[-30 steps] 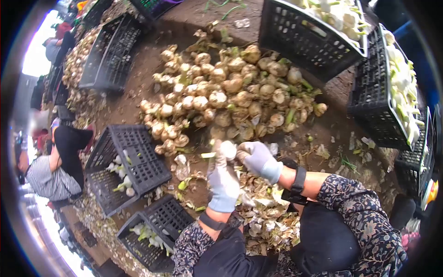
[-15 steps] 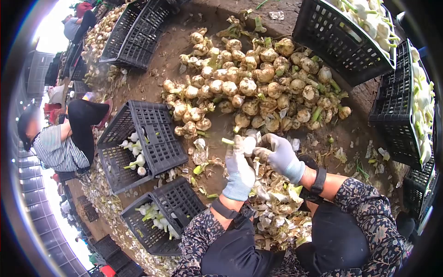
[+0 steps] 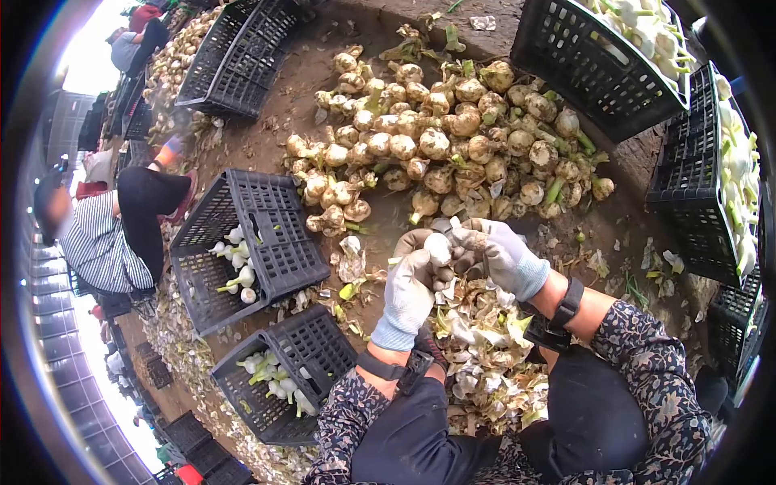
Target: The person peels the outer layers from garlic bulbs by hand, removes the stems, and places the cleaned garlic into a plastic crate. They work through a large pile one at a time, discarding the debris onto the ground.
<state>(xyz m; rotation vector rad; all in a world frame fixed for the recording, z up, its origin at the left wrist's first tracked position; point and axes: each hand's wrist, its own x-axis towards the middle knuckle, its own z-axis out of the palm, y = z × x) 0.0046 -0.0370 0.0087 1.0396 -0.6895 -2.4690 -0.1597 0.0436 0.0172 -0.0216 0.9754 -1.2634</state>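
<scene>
A white peeled garlic bulb [image 3: 437,250] sits in the gloved fingers of my left hand [image 3: 410,283], its green stem pointing left. My right hand [image 3: 503,257], also gloved, is against the bulb's right side with its fingers curled; whether they pinch a bit of skin is too small to tell. Beyond both hands a heap of unpeeled bulbs [image 3: 434,144] lies on the brown ground. Below them, between my knees, is a pile of loose skins [image 3: 493,356].
Two black crates [image 3: 287,250] [image 3: 315,356] at the left hold white bulbs. Full crates [image 3: 594,69] [image 3: 687,194] stand at the right. Another crate [image 3: 234,61] is at the upper left. A person in a striped top [image 3: 105,242] sits at the far left.
Both hands have turned around the bulb, and my right hand's fingers have closed in on it. The bulb is slightly higher. At the left, the other person's arm has reached out.
</scene>
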